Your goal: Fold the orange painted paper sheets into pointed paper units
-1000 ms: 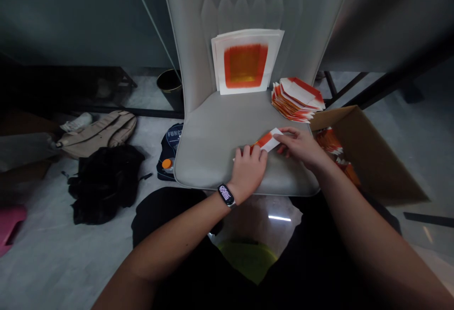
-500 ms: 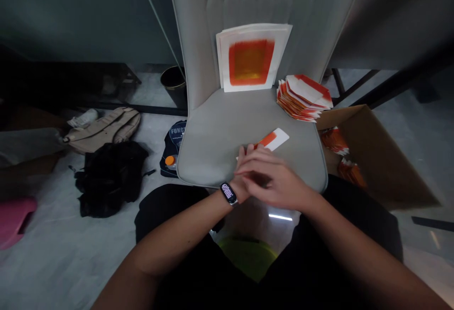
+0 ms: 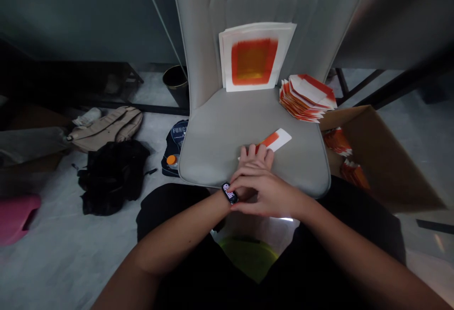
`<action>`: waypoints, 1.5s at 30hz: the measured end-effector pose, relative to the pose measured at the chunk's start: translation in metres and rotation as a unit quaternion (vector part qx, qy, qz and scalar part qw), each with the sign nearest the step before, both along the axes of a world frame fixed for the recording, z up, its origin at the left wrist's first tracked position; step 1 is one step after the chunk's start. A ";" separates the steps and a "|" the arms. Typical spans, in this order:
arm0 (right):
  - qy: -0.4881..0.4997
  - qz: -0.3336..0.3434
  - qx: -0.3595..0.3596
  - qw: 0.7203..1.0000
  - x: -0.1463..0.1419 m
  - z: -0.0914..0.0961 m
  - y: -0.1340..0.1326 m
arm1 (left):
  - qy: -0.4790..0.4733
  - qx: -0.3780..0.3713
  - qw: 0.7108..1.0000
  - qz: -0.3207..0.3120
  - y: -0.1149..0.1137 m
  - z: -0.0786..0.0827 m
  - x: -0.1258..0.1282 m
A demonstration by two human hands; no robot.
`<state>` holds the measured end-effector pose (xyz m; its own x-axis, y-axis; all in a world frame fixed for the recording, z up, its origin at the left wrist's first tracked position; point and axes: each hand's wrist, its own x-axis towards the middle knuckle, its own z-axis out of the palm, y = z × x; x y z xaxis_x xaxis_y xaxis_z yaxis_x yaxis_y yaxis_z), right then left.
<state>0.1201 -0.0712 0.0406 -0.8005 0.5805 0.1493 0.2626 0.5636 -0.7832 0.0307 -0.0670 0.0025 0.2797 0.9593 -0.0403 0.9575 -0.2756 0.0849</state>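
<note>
My left hand [image 3: 254, 157] lies with its fingers apart on the near part of a folded paper strip [image 3: 281, 140], white with an orange-red patch. Part of the strip is hidden under those fingers. A dark fitness band [image 3: 230, 193] with a lit screen sits on my left wrist. Across the back of that hand reaches my right hand [image 3: 271, 193], its thumb and a fingertip at the edges of the band. Under the strip is the seat of a grey padded chair [image 3: 216, 135].
White sheets with an orange and gold square [image 3: 253, 62] lean on the backrest. A stack of folded orange-and-white papers [image 3: 307, 98] sits at the seat's right. Beyond it stands a cardboard box [image 3: 390, 159] holding similar papers. Bags [image 3: 109, 173] and a bin [image 3: 175, 83] are on the left.
My right hand has slid left and down from above my left hand onto the band at the wrist. The left fingers now show more fully, spread on the strip.
</note>
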 end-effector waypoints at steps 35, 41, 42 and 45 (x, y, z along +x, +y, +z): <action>0.012 -0.016 -0.052 0.998 0.002 -0.002 -0.001 | 0.063 0.052 0.996 -0.042 0.002 -0.006 0.000; 0.013 -0.021 -0.057 0.998 0.002 -0.002 -0.001 | 0.052 0.051 0.997 -0.037 0.003 -0.006 0.000; 0.013 -0.021 -0.057 0.998 0.002 -0.002 -0.001 | 0.049 0.054 0.997 -0.041 0.003 -0.006 -0.001; 0.016 -0.021 -0.058 0.998 0.002 -0.001 -0.001 | 0.041 0.063 0.995 -0.063 0.003 -0.005 -0.004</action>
<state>0.1222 -0.0726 0.0392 -0.7713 0.6279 0.1041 0.2578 0.4577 -0.8509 0.0270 -0.0640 -0.0022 0.3984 0.9158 0.0502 0.9171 -0.3970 -0.0357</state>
